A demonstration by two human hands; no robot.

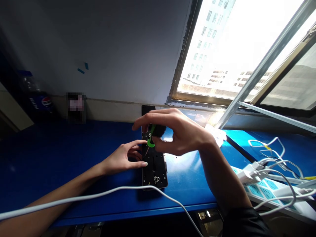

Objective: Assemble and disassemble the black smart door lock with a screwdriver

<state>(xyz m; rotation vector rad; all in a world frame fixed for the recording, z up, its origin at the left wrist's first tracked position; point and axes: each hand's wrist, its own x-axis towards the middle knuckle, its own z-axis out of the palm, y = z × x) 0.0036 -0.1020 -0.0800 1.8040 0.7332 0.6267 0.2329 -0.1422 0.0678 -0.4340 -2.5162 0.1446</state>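
Right-hand fingers [145,119], clenched around a black round-handled screwdriver with a glossy green plastic collar [151,140], angle its thin steel shaft down over a black perforated rectangular metal plate [155,172], whether touching it cannot be told; left-hand fingers [135,144], open and grasping nothing, rest against the plate's left long edge. The plate lies flat on a smooth blue surface [49,158], with a white rubbery cable [116,188] just below it and a white-and-teal plastic power strip [266,194] well right of it.

Right hand [182,133] gripping green-handled screwdriver [151,137], left hand [120,157] touching black plate [155,172] on blue desk [61,158], beneath window [222,49]
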